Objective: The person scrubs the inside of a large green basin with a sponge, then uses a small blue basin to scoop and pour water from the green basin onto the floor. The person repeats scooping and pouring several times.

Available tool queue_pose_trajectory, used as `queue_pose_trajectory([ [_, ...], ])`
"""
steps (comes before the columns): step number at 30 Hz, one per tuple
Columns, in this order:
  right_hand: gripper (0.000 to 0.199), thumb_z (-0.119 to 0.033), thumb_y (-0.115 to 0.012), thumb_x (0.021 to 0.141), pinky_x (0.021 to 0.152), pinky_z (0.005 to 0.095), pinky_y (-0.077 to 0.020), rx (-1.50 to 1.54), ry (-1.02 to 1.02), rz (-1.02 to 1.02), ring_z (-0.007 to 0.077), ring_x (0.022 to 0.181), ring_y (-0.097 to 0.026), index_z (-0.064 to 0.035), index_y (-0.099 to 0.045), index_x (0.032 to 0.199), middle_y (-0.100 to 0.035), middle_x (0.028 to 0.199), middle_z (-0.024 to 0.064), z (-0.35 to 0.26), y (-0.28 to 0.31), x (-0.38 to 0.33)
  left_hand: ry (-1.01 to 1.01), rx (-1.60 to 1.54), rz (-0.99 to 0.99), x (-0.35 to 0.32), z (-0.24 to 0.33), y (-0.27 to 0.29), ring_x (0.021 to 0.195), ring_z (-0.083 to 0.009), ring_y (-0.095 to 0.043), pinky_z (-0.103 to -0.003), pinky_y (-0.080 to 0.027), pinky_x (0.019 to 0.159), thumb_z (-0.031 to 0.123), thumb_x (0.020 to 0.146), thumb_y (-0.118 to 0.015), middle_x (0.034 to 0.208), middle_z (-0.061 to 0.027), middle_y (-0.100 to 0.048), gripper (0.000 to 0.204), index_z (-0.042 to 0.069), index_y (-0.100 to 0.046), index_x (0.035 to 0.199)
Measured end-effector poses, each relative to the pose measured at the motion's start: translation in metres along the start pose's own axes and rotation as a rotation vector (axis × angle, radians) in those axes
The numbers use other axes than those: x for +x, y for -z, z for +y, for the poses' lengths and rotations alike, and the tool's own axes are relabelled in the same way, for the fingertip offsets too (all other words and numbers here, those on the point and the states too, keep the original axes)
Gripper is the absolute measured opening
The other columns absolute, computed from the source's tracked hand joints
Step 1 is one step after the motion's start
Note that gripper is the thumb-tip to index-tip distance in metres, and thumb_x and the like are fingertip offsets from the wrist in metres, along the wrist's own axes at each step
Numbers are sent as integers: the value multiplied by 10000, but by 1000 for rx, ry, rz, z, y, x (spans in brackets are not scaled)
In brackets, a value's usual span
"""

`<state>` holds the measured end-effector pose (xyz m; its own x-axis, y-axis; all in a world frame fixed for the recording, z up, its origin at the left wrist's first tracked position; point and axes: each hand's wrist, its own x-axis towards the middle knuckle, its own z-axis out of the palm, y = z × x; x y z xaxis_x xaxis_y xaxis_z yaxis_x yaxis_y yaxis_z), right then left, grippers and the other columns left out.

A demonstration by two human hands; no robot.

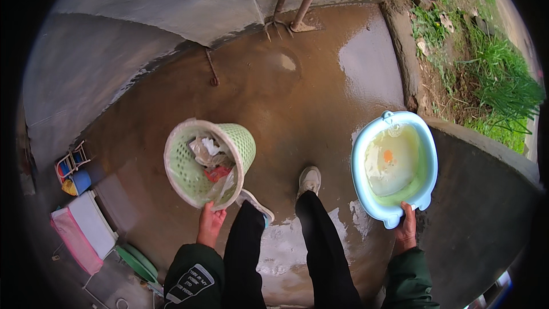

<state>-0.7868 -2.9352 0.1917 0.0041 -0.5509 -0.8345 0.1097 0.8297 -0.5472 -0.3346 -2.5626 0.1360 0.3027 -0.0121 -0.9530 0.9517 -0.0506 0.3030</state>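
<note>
A: how do these handle?
B: green basket [245, 143], left of the shoes [309, 182]: prob light, flexy. left hand [211, 223] closed on its near rim, good spot. blue basin [359, 171], right side: likely stiff, slick; right hand [406, 226] grips its near rim.

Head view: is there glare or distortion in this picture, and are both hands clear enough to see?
In the head view, pale glare lies on the shiny brown floor, upper right and lower middle; in that view, fisheye distortion leaves dark corners; also in the head view, the left hand on the green basket and right hand on the blue basin look fairly clear.
</note>
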Motion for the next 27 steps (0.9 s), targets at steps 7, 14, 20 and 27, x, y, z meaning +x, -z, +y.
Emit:
queue_pose_trajectory([
  [7, 408, -159, -622, 835, 873, 312, -435, -379, 277, -145, 157, 982, -551, 11, -517, 1191, -583, 1087, 47, -50, -25, 51, -50, -257, 41, -42, -14, 66, 847, -179, -594, -277, -488, 672, 233, 862, -627, 1011, -69, -623, 321, 56, -548, 1118],
  [14, 349, -177, -652, 841, 770, 312, -475, -638, 276, -229, 155, 901, -593, 36, -568, 1105, -626, 1009, 69, 1, -159, 159, -100, -472, 89, -79, -23, 114, 789, -160, -632, -268, -509, 629, 201, 853, -642, 980, -37, -673, 238, 70, -604, 1048],
  [20, 388, -167, -673, 838, 798, 336, -503, -439, 43, -397, 179, 915, -607, 27, -541, 1147, -624, 1045, 91, 80, -284, 164, -127, -620, 100, -95, -34, 137, 726, -167, -643, -277, -519, 614, 186, 880, -605, 893, -59, -685, 186, 59, -616, 1016],
  [27, 439, -146, -685, 800, 862, 337, -478, -281, -112, -654, 187, 973, -573, 7, -511, 1172, -592, 1058, 64, 102, -358, 105, -134, -741, 60, -105, -51, 140, 728, -168, -648, -287, -538, 621, 188, 897, -579, 885, -60, -686, 181, 64, -615, 1023],
])
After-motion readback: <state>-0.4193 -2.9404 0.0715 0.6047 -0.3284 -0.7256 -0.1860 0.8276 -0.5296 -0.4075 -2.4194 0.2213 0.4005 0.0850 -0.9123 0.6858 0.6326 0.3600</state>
